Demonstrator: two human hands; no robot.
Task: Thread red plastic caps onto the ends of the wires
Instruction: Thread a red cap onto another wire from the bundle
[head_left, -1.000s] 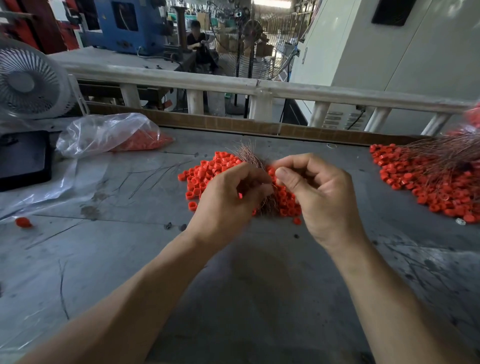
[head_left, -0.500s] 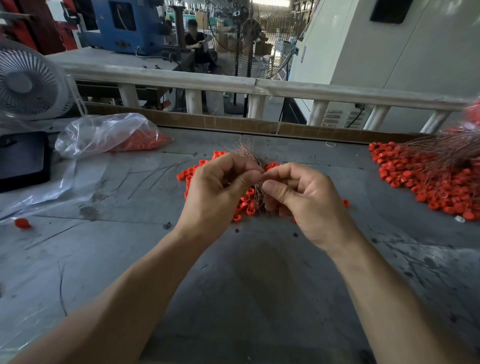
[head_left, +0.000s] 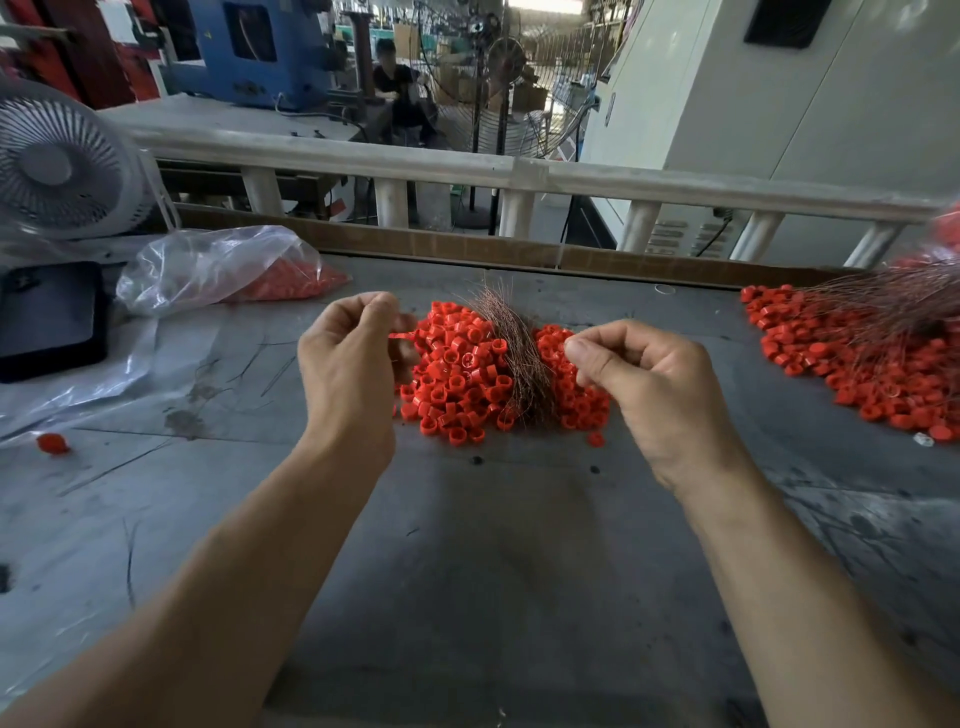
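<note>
The scene is lit by soft daylight from the upper middle of the frame, where a bright opening is blown out. A faint shadow is cast on the desk (head_left: 478, 597) at lower centre. The railing (head_left: 519, 174) is bowed by wide-angle distortion. The right edge is smeared; the centre is sharp.

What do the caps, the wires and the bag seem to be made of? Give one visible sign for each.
Caps: likely moulded plastic; uniform bright red, smooth with a slight sheen, identical hollow shapes.
Wires: probably copper or copper-coated metal; thin reddish-brown strands with a dull metallic glint, bending in a loose bundle.
Bag: thin clear plastic film; see-through, crinkled, glossy highlights, red contents showing through.
</note>
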